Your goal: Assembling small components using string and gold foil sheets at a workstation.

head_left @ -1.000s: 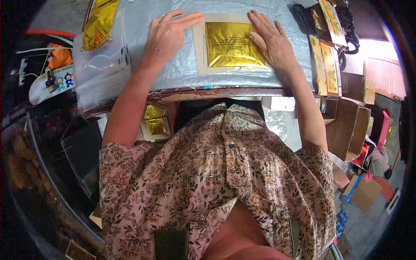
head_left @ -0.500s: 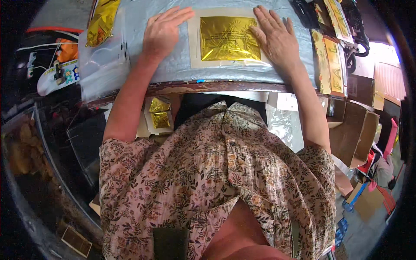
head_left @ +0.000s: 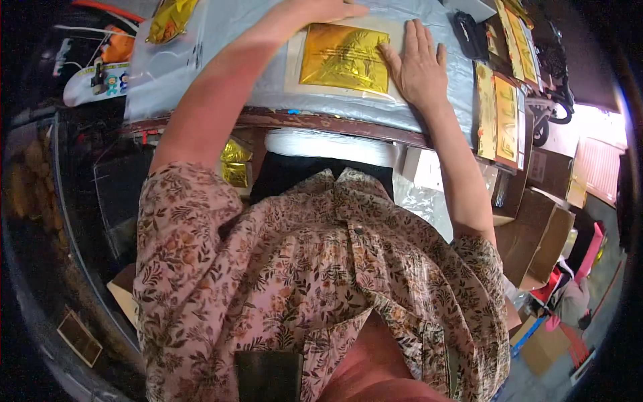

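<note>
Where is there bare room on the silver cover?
On the silver cover, one patch lies between the clear plastic and the left forearm; another between that forearm and the pale sheet under the gold packet; a strip runs between the right hand and the printed panels. It's crowded around the packet and at the upper right, by the black item.

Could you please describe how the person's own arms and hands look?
The left hand and right hand are gloveless, the forearms bare, with no watch showing. The short sleeves are pale, printed with dark leaves and brownish flowers.
</note>
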The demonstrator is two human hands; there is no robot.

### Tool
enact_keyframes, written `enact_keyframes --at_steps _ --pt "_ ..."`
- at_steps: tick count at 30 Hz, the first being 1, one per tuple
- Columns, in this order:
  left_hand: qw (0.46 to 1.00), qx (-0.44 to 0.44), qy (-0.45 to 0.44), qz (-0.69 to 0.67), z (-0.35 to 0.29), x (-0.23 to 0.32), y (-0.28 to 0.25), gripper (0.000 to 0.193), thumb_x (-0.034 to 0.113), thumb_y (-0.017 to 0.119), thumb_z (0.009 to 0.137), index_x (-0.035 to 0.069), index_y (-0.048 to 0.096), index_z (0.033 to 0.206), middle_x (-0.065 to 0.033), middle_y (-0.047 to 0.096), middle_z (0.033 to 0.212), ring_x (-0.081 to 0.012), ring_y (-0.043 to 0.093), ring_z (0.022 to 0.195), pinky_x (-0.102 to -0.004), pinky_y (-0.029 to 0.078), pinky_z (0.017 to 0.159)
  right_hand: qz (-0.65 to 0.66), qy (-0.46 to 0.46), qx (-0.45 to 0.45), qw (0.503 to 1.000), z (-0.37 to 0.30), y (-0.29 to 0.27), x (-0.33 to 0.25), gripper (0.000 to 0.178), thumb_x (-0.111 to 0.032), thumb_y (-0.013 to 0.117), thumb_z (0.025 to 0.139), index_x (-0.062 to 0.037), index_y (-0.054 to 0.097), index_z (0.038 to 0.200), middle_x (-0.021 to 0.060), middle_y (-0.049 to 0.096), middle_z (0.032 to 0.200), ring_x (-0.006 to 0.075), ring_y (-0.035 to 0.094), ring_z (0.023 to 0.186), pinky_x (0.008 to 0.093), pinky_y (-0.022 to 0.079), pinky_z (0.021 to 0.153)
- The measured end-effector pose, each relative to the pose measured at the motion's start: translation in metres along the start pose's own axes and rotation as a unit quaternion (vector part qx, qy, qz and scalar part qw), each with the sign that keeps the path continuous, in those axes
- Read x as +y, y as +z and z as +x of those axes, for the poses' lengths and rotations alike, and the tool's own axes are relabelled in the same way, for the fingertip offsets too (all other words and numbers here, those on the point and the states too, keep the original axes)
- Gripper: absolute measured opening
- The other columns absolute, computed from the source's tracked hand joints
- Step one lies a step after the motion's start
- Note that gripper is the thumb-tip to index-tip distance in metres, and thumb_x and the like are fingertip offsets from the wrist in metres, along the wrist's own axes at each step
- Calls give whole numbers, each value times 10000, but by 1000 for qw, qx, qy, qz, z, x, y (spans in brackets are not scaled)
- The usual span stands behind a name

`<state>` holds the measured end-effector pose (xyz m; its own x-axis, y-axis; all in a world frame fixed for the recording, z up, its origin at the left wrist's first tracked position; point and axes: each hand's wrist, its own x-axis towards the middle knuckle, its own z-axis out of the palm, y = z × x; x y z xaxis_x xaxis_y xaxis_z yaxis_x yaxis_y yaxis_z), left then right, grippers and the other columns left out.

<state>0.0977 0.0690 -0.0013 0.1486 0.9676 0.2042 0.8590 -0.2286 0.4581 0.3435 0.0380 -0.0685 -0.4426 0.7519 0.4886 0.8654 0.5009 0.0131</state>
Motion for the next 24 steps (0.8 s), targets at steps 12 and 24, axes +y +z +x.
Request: enact_keyframes --at_steps 12,24 --pt "972 -164 2 -170 -95 39 -89 422 452 820 758 57 765 896 -58 725 857 -162 636 803 -322 493 742 662 153 -74 730 2 -93 -68 238 -220 713 921 18 725 920 24 705 833 86 601 684 237 463 610" --pt "951 -175 -21 -253 -105 8 -131 279 334 740 898 66 733 821 -17 693 741 -56 580 650 -216 417 580 697 274 -23 663 10 -118 0 185 -216 760 878 -73 680 793 -54 514 586 80 435 492 258 308 454"
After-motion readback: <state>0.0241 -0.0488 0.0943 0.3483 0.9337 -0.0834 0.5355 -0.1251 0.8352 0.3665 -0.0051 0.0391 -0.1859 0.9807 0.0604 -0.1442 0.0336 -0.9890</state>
